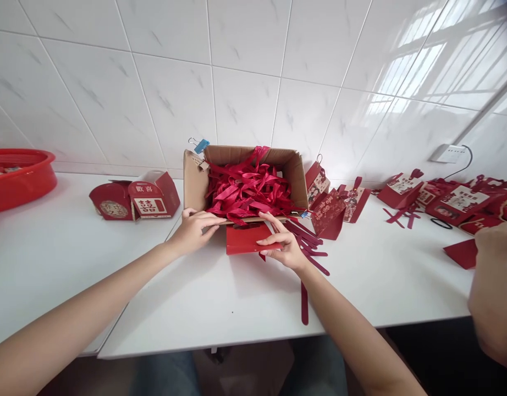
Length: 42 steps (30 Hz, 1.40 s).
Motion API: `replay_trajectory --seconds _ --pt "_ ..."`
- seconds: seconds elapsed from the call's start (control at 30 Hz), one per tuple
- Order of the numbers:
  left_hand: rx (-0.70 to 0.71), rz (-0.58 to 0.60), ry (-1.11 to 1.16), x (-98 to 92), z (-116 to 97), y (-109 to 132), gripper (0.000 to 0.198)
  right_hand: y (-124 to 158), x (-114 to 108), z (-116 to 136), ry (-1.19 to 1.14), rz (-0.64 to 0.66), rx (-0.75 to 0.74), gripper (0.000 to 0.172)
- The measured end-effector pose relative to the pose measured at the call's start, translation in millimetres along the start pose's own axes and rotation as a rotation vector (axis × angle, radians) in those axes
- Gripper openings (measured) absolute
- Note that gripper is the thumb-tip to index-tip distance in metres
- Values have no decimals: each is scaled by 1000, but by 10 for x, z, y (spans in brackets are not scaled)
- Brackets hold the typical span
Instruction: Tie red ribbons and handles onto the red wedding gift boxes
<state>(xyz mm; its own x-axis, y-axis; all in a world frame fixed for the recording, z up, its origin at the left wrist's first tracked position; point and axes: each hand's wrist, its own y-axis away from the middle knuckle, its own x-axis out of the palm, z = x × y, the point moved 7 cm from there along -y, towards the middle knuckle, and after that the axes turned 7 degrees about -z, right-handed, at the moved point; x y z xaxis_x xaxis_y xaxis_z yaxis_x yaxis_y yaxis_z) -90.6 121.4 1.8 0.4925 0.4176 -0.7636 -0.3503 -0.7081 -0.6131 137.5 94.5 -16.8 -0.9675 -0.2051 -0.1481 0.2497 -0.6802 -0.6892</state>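
Observation:
An open cardboard box [196, 190] stands before me, filled with a heap of shiny crimson ribbons [249, 190]. My left hand [196, 230] is at the front left of this box, fingers and thumb closed on its front edge. In my right hand [283, 245] is a red gift box [243, 240], seen as a flat folded panel just below the cardboard box's front edge. The right index finger reaches up to that edge, while the other fingers lie on the red panel. Dark red straps [309, 242] lie beside and partly behind my right hand.
Red gift boxes [152, 198] stand at left, near a red plastic basin [22, 179]. More decorated boxes [330, 214] stand right of the cardboard box, with a pile [459, 203] farther right. Another person's hand [496, 247] is at the right edge. A tiled wall [245, 99] closes the back.

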Motion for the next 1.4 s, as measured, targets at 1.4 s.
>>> replay_trajectory --seconds 1.4 --pt "-16 359 -342 504 153 -1639 31 -154 108 45 81 173 142 22"
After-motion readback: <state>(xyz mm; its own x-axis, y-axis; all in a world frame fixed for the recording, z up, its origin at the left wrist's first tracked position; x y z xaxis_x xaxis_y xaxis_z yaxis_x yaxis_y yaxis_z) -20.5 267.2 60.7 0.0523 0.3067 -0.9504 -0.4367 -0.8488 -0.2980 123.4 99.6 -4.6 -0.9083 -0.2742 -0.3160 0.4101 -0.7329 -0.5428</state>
